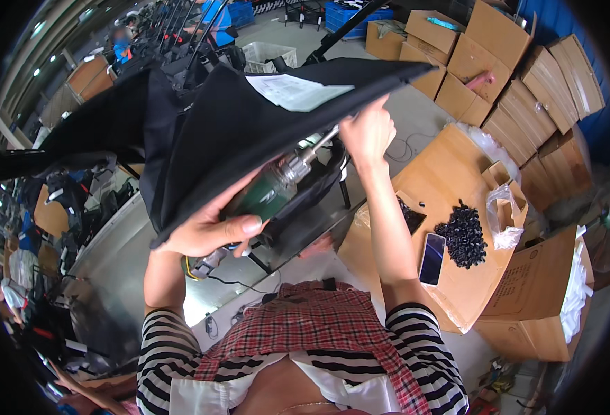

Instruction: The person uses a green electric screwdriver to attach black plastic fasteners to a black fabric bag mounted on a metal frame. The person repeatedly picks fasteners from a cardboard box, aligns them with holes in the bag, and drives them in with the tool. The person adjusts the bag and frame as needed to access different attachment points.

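Note:
A large black fabric-covered piece (242, 117), like a canopy or a seat shell, fills the space before me with a white printed sheet (298, 93) on it. My left hand (204, 232) is wrapped round a green power screwdriver (267, 190) just under the piece's near edge. The tool's metal bit points up and right toward my right hand (370, 131). That hand is closed at the fabric's right edge, beside the bit's tip. Whatever its fingers pinch is hidden.
On my right, a cardboard-topped surface (415, 173) holds a pile of small black plastic parts (462, 235), a phone (433, 259) and a plastic-wrapped small box (505, 211). Open cartons (481, 62) stand behind it. A metal bench (111, 242) lies left; people work farther back.

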Demonstrator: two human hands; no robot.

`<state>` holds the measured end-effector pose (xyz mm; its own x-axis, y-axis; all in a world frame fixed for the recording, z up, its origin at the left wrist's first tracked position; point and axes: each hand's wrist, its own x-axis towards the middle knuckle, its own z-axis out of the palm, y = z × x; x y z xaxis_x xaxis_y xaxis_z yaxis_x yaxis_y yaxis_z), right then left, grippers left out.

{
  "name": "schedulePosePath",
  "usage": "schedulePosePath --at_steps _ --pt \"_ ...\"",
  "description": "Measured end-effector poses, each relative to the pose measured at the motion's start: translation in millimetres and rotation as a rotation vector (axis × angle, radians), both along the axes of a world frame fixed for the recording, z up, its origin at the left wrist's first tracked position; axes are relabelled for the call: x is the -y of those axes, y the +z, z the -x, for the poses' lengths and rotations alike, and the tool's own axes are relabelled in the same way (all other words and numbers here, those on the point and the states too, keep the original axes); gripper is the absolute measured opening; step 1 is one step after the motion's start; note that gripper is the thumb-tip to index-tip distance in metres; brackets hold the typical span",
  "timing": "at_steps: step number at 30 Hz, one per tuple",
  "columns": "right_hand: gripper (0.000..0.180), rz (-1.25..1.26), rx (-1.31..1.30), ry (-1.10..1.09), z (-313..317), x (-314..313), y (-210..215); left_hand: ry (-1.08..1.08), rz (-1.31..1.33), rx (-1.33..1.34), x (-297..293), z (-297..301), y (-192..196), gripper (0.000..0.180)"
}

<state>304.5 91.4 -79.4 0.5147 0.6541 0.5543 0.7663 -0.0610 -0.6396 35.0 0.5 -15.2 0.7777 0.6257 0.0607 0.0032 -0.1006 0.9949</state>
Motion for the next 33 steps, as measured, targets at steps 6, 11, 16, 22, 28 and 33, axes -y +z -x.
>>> schedulePosePath --at_steps 6,11,16,22,28,33 --pt "0.022 -0.263 -0.072 0.263 -33.5 21.2 -66.2 0.164 -0.048 -0.322 16.8 14.7 -61.9 0.062" --pt "0.017 -0.101 -0.059 0.47 -78.1 25.4 -87.3 0.245 -0.025 -0.442 33.2 22.8 -122.4 0.061" --pt "0.014 0.351 0.024 0.688 -148.0 34.8 -75.9 0.325 0.021 -0.495 80.4 34.3 -185.4 0.06" --pt "0.033 0.382 -0.055 -0.029 -335.4 -122.8 -207.9 0.454 0.117 -0.455 156.8 40.8 -226.1 0.059" --pt "0.087 0.679 -0.85 0.648 -226.3 -199.4 -241.4 0.816 0.442 -0.362 202.0 18.8 -202.8 0.067" --pt "0.075 0.534 -1.342 1.011 -60.7 -178.6 -208.2 1.015 0.521 -0.301 239.4 32.4 -218.5 0.072"
